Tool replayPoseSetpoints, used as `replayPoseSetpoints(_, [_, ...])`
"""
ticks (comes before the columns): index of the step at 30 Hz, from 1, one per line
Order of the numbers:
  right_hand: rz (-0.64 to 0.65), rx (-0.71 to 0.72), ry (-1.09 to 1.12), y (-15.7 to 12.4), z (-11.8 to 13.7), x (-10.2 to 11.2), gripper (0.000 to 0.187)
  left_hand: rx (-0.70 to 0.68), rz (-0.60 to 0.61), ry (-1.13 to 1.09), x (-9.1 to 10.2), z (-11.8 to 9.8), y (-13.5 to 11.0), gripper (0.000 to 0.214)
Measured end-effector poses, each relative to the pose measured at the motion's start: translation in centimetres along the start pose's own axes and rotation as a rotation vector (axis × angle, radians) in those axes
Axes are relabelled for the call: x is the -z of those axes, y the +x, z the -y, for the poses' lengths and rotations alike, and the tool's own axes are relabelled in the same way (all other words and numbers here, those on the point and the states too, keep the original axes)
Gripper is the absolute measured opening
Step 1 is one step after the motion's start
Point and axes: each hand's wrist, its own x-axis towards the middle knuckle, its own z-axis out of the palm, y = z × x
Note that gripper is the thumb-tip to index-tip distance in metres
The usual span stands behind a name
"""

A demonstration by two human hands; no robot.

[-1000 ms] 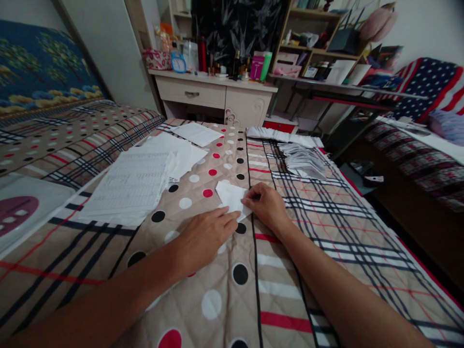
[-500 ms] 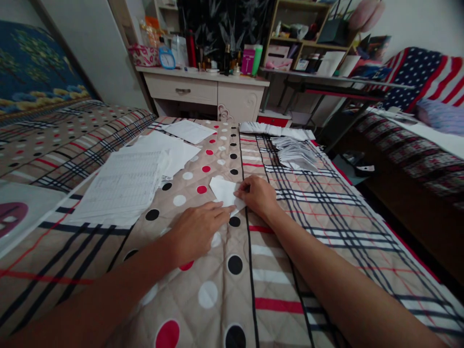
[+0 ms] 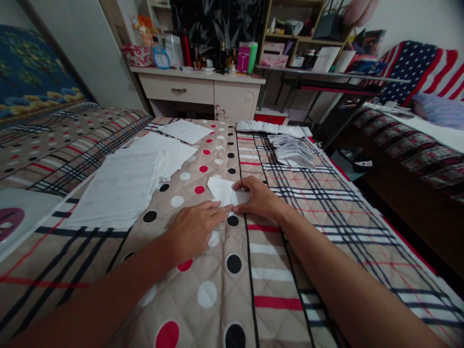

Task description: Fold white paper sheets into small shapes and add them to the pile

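Note:
A small folded sheet of white paper (image 3: 222, 189) lies flat on the bed cover, with a flap turned over at its right side. My left hand (image 3: 197, 224) rests palm down, its fingers stretched out and the fingertips on the sheet's lower edge. From the right, my right hand (image 3: 259, 199) holds the folded part, index finger at the top and thumb at the bottom, with paper showing between them. The left fingertips and the right thumb almost meet. Part of the flap is hidden under the right hand.
Printed sheets (image 3: 118, 186) lie in a pile on the left, with another paper stack (image 3: 186, 131) behind. Folded paper pieces (image 3: 292, 151) and a long row of them (image 3: 273, 128) lie at the back right. A white dresser (image 3: 195, 89) stands beyond the patterned bed cover (image 3: 206, 295).
My right hand has gone from a pinch at the sheet's right edge to a wider hold, the thumb now apart from the index finger, over a turned flap. The left hand has barely moved.

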Motion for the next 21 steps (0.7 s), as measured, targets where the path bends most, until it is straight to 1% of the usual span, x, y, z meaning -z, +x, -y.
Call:
replayPoseSetpoints(3, [0.003,-0.012,0.022,-0.1,-0.1,0.0,0.057,-0.006,-0.004,-0.009,-0.1,0.1,0.0,0.062])
replayPoseSetpoints(5, [0.004,-0.015,0.085,-0.1,-0.2,0.0,0.052,-0.008,-0.011,-0.014,-0.2,0.1,-0.1,0.063])
replayPoseSetpoints(8, [-0.025,-0.041,0.131,0.0,-0.2,0.2,0.033,-0.01,-0.016,-0.02,-0.4,0.1,-0.1,0.063])
replayPoseSetpoints(10, [-0.062,-0.077,0.083,0.2,0.0,0.1,0.021,-0.014,-0.019,-0.023,-0.4,0.1,-0.1,0.063])
replayPoseSetpoints(13, [-0.109,-0.134,0.014,0.4,0.4,-0.3,0.01,-0.023,-0.034,-0.026,-0.5,0.2,-0.2,0.064])
replayPoseSetpoints(18, [-0.177,-0.222,-0.009,0.7,0.9,-1.2,0.01,-0.049,-0.057,-0.019,-0.6,0.2,-0.3,0.061])
replayPoseSetpoints(21, [-0.214,-0.267,-0.006,0.7,1.2,-1.4,0.009,-0.041,-0.057,-0.019,-0.7,0.1,-0.3,0.06])
